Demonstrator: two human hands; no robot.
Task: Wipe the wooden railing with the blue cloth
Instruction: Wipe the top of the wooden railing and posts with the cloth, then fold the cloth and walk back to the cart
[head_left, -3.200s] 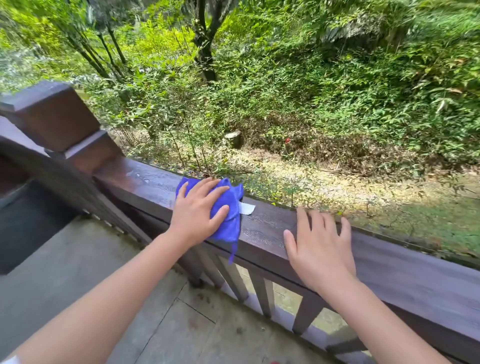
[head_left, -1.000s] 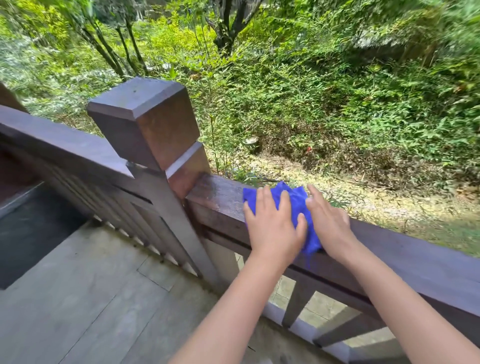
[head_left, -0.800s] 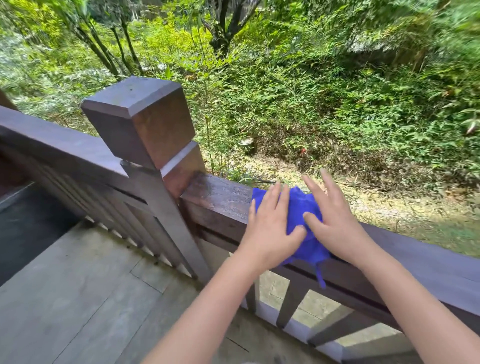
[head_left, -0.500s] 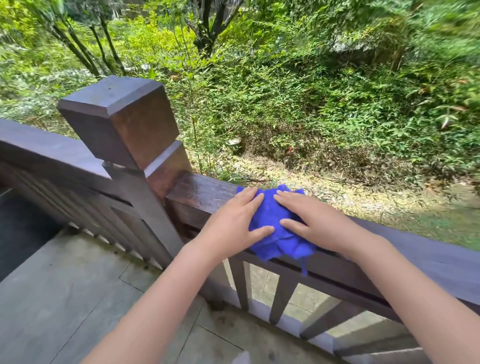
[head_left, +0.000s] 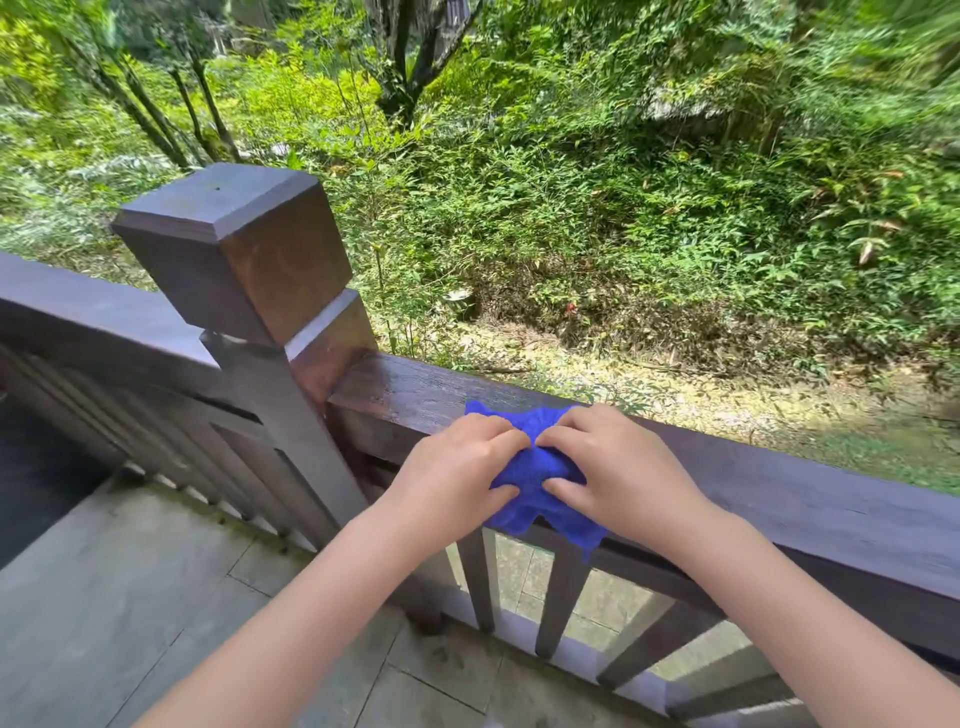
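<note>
1. The fingers (head_left: 511, 439) of the left hand (head_left: 457, 470) curl down into the blue cloth (head_left: 535, 470), thumb pressed against its near side, so the hand pinches a fold of fabric.
2. The right hand (head_left: 618, 467) mirrors it: fingertips (head_left: 550, 440) dig into the same bunched fold and the thumb clamps from below (the two sets of fingertips nearly touch over the middle of the cloth).
3. The cloth is gathered into a ridge between the two hands. Its far edge spreads flat on top of the wooden railing (head_left: 779, 483), and its near corners hang over the railing's inner face.
4. The cloth lies on the railing a short way right of the square post (head_left: 244, 254), with a bare, glossy stretch of rail between them.
5. Both forearms reach in from the bottom of the view, bare to the frame edge.
6. Below the railing, slanted balusters (head_left: 563, 597) run down to a lower rail, and a second railing section leaves the post to the left.
7. Grey floor tiles (head_left: 130, 597) lie on the near side of the post; green shrubs (head_left: 597, 208) and leaf-strewn ground fill the far side.
</note>
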